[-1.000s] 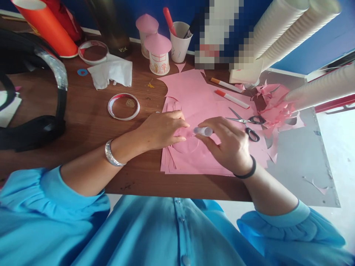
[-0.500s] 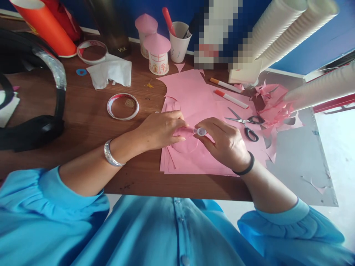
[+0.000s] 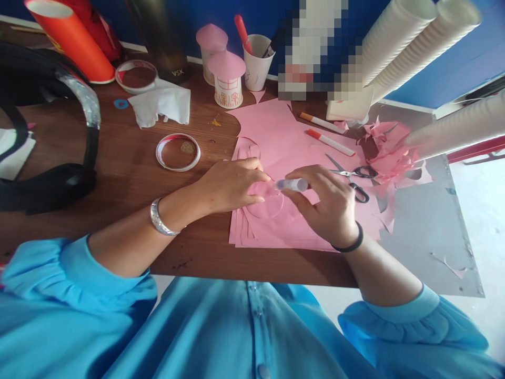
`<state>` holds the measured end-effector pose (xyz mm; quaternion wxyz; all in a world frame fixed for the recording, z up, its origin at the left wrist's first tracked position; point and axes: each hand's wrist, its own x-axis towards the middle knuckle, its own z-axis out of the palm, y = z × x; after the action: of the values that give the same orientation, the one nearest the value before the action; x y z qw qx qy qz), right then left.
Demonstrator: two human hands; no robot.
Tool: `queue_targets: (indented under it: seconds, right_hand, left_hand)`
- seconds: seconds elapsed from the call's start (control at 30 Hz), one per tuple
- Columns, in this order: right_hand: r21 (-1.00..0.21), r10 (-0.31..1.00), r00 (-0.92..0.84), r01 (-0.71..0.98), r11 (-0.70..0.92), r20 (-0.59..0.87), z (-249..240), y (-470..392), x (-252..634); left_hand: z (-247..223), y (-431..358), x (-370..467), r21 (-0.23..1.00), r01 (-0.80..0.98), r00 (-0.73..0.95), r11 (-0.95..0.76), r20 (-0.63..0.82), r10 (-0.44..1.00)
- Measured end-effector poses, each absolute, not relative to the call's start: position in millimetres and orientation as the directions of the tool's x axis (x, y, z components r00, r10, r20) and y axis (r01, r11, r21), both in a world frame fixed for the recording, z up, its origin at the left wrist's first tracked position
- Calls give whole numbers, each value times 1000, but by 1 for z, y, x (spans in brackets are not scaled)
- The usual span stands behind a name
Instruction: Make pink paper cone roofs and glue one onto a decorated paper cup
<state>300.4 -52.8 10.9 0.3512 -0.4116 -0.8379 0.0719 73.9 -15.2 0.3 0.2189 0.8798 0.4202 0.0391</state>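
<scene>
Pink paper sheets [image 3: 276,131] lie stacked on the brown table, with a round pink piece [image 3: 267,205] on top near their left edge. My left hand [image 3: 236,184] pinches a small pink paper piece [image 3: 260,188] above the round one. In my right hand [image 3: 325,197] is a white tube [image 3: 294,184], held between thumb and fingers with its narrow end toward the left hand's pink piece. Scissors [image 3: 351,172] with black handles rest just beyond my right hand, beside a red-capped marker [image 3: 330,142].
Two cups with pink cone roofs [image 3: 228,79] and a cup of pens [image 3: 258,66] stand at the back. Tape rings [image 3: 178,152], a white cloth [image 3: 161,102] and headphones [image 3: 91,116] are on the left. Pink scraps [image 3: 390,152] and stacked paper cups [image 3: 457,118] lie right.
The white tube has tilted from nearly end-on to lying more sideways in my right hand, its tip lower left. My left hand stays almost in place. The view has shifted slightly.
</scene>
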Motion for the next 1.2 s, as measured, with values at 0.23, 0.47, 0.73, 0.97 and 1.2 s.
queue_targets:
  seconds: [0.23,0.47,0.73,0.97,1.2]
  right_hand:
    - [-440,716,-529,565,698,456,-6,-54,292]
    - [-359,710,-566,615,702,420,-1,-49,297]
    - [-419,752,-239,709,567,614,21,-49,313]
    - [-765,909,-103,507,397,403,9,-47,315]
    - [-989,983,-141,-103,105,119,-5,-36,319]
  left_hand:
    - [1,-16,73,449,692,658,-565,-72,749]
    - [2,-16,74,430,712,645,-555,-88,759]
    - [1,-15,74,391,729,647,-563,-122,753]
    - [1,-15,73,393,735,638,-553,-124,760]
    - [6,-17,67,477,662,638,-578,47,769]
